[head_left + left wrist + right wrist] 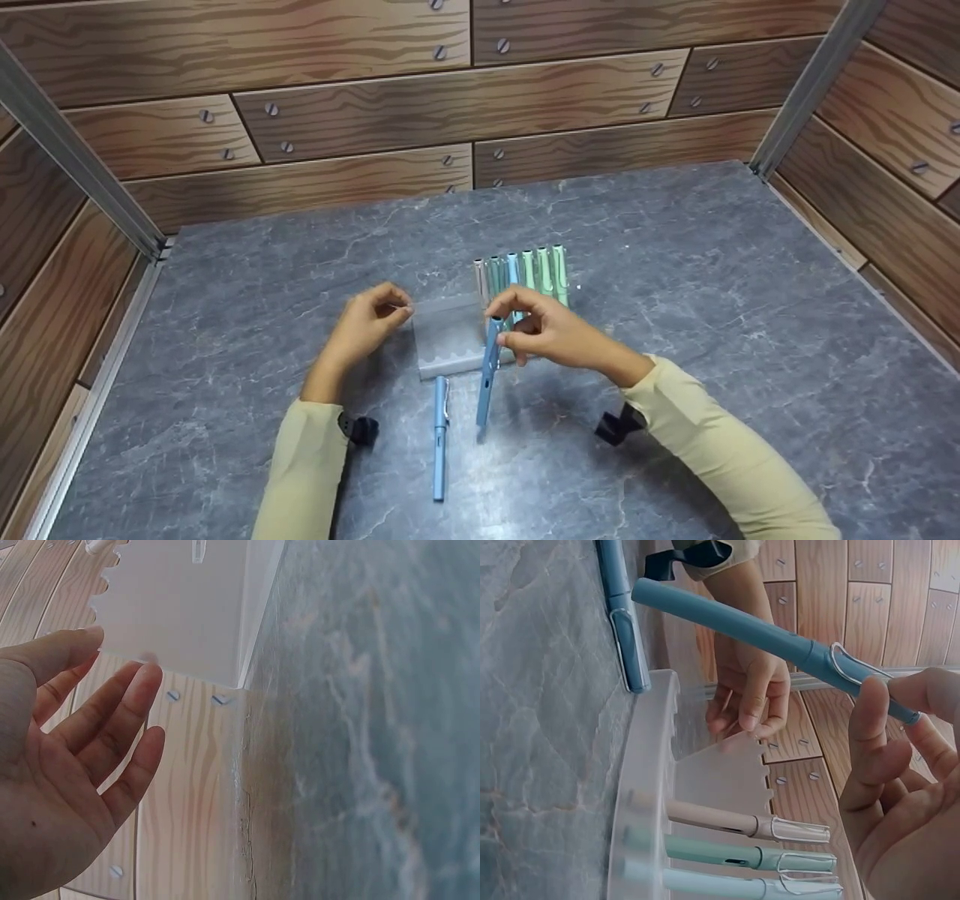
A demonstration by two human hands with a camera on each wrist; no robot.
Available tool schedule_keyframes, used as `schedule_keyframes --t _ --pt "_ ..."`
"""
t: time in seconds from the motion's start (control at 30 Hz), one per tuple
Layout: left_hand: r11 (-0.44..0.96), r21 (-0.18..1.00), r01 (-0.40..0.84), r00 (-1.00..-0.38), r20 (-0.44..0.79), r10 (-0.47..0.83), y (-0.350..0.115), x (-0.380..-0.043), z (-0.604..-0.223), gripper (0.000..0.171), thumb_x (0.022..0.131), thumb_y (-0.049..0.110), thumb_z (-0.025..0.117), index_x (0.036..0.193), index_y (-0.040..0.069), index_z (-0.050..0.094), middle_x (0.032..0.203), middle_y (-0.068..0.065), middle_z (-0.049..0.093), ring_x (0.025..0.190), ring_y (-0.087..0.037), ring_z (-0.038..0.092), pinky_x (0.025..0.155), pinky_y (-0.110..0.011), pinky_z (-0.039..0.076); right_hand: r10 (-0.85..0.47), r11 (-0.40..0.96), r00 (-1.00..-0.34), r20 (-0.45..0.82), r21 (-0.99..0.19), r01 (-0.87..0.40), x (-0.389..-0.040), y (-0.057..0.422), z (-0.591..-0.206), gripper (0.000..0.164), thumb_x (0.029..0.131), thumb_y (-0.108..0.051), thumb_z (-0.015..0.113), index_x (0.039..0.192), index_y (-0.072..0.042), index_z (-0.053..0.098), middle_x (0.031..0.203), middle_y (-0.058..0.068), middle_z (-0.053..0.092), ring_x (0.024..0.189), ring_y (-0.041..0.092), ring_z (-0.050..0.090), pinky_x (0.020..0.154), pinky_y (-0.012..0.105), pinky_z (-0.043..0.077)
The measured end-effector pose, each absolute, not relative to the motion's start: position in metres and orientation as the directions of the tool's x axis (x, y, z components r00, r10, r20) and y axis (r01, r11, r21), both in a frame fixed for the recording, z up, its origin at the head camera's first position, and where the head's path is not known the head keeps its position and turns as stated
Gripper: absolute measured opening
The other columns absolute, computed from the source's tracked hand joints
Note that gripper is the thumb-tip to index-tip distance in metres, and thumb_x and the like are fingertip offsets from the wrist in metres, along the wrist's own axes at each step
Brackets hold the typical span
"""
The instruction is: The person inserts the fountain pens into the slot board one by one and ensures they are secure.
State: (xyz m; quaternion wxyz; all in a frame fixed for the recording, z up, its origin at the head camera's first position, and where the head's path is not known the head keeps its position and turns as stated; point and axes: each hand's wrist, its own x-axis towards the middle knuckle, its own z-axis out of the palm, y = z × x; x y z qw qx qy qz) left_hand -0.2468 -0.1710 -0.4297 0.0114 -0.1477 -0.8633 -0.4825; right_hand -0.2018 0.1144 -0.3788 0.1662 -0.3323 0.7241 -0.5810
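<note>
My right hand (pixel 551 334) pinches a blue fountain pen (pixel 489 382) near its clip end, between thumb and fingers. The pen slants downward in front of a frosted clear pen stand (pixel 450 330) with scalloped slots. At the stand's left side, my left hand (pixel 367 322) pinches its back corner between thumb and fingertip, the other fingers loosely bent. Several capped pens stand in the right slots, among them a beige pen (pixel 712 817), a green pen (pixel 705 851) and a light blue pen (pixel 727 883). My right hand partly hides them in the head view.
A second blue pen (pixel 439 450) lies on the grey marbled table (pixel 712 277) in front of the stand, its clip end toward it. Wood-patterned walls (pixel 360 120) with metal corner posts enclose the table at the back and sides.
</note>
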Motion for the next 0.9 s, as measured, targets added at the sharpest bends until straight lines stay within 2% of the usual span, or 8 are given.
schedule_keyframes --t 0.2,0.4,0.7,0.9 --pt "0.487 0.832 0.266 -0.956 0.163 0.243 -0.171 -0.246 -0.43 0.007 0.09 0.007 0.066 0.095 0.003 0.066 0.099 -0.014 0.071 0.092 -0.026 0.066 0.086 -0.04 0.053 -0.646 0.14 -0.747 0.155 -0.939 -0.315 -0.206 0.114 -0.377 0.029 0.092 -0.003 0.06 0.116 0.004 0.046 0.104 0.011 0.055 0.053 0.012 0.055 0.052 0.024 0.05" --pt "0.503 0.823 0.265 -0.958 0.166 0.233 -0.17 -0.247 -0.429 0.006 0.089 0.008 0.067 0.095 0.005 0.066 0.098 -0.012 0.072 0.092 -0.024 0.067 0.085 -0.038 0.053 -0.629 0.163 -0.762 0.154 -0.932 -0.323 -0.208 0.114 -0.372 0.024 0.093 -0.005 0.06 0.112 0.002 0.048 0.103 0.008 0.054 0.054 0.009 0.055 0.053 0.024 0.05" --pt "0.499 0.821 0.277 -0.955 0.178 0.237 -0.17 -0.246 -0.428 0.007 0.09 0.008 0.066 0.094 0.003 0.066 0.097 -0.014 0.072 0.092 -0.026 0.067 0.086 -0.039 0.053 -0.581 0.225 -0.794 0.18 -0.902 -0.369 -0.215 0.112 -0.365 0.024 0.093 -0.005 0.06 0.114 0.001 0.05 0.102 0.012 0.054 0.055 0.009 0.054 0.054 0.029 0.051" --pt "0.508 0.818 0.27 -0.957 0.172 0.232 -0.17 -0.246 -0.428 0.007 0.09 0.007 0.066 0.095 0.003 0.066 0.097 -0.013 0.072 0.091 -0.025 0.067 0.084 -0.039 0.053 -0.548 0.277 -0.818 0.178 -0.884 -0.378 -0.22 0.11 -0.36 0.026 0.093 -0.005 0.061 0.116 0.002 0.051 0.105 0.015 0.054 0.053 0.011 0.053 0.05 0.026 0.049"
